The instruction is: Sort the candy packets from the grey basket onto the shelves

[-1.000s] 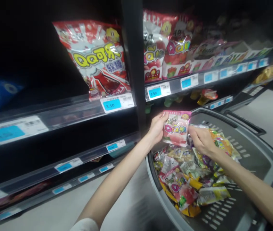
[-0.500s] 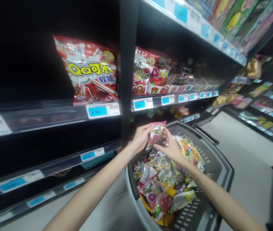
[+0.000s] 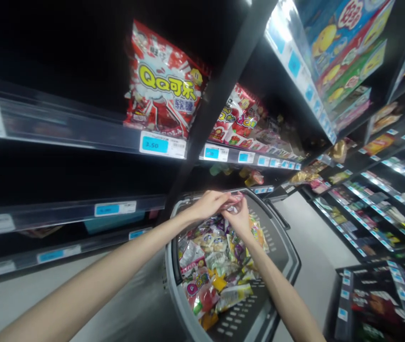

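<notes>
My left hand point(image 3: 207, 204) and my right hand point(image 3: 238, 219) meet over the far end of a grey shopping basket point(image 3: 281, 247). Both are closed on a small pink candy packet point(image 3: 234, 199), which lies nearly flat between them and is mostly covered by the fingers. Below them the basket holds several bright candy packets point(image 3: 213, 266). A large red and white cola gummy bag point(image 3: 165, 97) stands on the shelf above, with a 3.50 price tag point(image 3: 162, 145) under it.
Dark shelves point(image 3: 63, 209) with blue price labels run along the left. More red and pink candy bags point(image 3: 240, 126) stand on the shelf beyond the upright post. Stocked shelves point(image 3: 377, 209) line the right side of a grey floor aisle point(image 3: 313, 237).
The camera has tilted up and rolled. The pink packet, upright and facing me a second ago, now lies flatter and is more covered, with both hands closer together.
</notes>
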The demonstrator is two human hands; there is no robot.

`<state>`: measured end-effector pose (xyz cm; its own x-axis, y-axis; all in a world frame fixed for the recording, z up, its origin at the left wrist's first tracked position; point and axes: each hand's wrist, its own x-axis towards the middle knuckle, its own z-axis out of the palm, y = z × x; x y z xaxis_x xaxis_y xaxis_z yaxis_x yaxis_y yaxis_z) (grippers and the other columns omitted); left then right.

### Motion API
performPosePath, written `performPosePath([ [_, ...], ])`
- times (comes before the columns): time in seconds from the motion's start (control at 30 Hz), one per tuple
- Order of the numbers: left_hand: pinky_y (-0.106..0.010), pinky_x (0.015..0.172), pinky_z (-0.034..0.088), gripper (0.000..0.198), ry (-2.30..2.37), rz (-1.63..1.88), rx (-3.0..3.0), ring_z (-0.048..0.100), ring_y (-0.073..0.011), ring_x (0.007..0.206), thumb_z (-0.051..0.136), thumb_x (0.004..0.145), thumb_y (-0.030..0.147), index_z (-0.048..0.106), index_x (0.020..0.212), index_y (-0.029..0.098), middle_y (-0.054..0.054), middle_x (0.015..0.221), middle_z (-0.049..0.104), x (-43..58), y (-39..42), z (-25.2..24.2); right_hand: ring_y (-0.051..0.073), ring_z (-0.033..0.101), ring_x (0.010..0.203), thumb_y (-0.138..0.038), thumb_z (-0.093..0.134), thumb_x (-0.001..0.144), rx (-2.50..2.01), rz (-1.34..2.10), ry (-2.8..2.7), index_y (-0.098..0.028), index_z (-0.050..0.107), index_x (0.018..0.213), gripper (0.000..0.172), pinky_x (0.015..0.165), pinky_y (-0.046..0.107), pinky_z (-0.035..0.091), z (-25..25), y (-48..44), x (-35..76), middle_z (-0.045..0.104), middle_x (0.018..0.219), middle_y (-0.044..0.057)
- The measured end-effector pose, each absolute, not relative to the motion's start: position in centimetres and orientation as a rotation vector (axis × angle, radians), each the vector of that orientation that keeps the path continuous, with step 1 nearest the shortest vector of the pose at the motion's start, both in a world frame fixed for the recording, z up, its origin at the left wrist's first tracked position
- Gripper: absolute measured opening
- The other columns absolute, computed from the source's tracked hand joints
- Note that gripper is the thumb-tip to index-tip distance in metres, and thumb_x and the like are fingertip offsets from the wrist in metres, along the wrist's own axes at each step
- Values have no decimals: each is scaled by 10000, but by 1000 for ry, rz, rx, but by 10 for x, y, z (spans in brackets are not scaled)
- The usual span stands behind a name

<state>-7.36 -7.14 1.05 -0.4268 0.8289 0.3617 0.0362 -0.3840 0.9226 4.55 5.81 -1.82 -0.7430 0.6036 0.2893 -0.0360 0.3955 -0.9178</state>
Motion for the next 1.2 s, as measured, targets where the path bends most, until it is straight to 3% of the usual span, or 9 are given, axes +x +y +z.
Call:
performPosePath([
  [0.17,-366,1055,471,514,1258,1864,1337,677,-284,1160,437,974,565,783,1116,212,-77,1168,753,-77,-69,8,240,675,1002,-286,773,711,-468,1214,-2069,-201,629,1056,383,889,390,574,-10,77,47,700,1088,89],
  [0.33,-388,1142,413,458,1160,1897,1476,597,-268,1288,461,985,486,725,1226,200,-63,1329,677,-79,-74,10,226,691,942,-293,762,728,-378,1066,-2021,-157,682,970,289,892,388,557,0,92,50,740,1003,81],
  [0.47,-379,1181,367,396,1345,2123,1410,541,-233,1346,444,996,386,701,1242,211,-50,1425,610,-79,-76,16,233,695,939,-295,827,670,-410,986,-1893,-157,682,950,344,925,426,555,36,106,48,745,976,73],
  [0.57,-386,1102,436,353,1557,2138,1404,603,-217,1226,420,1000,321,722,1144,209,-52,1294,694,-82,-73,15,215,693,946,-340,860,661,-358,1099,-1696,-180,658,984,413,937,465,567,83,123,41,721,1014,51],
  [0.7,-365,1030,462,343,1670,1932,1763,616,-202,1114,372,1015,265,705,1050,187,-61,1169,724,-85,-64,3,158,697,896,-307,872,663,-318,1263,-1546,-217,606,930,387,930,470,586,148,152,29,663,914,-33],
  [0.8,-349,994,458,292,1678,1598,2214,609,-203,1077,394,1005,236,681,1036,194,-66,1141,711,-83,-58,-8,158,708,895,-253,856,672,-296,1242,-1589,-210,583,906,362,929,469,590,179,169,16,648,914,-32],
  [0.97,-333,931,453,188,1701,1243,2523,594,-201,1018,464,982,247,647,961,208,-43,1106,697,-78,-56,-17,173,719,886,-238,803,709,-318,1167,-1642,-201,533,871,317,902,442,599,196,181,-17,658,924,-3],
  [1.2,-314,916,436,203,1767,1204,2506,591,-194,1022,432,1003,254,621,943,205,-30,1103,696,-81,-56,-18,151,682,775,-299,818,685,-481,1037,-1761,-221,509,909,390,770,362,614,208,197,-57,623,817,-35],
])
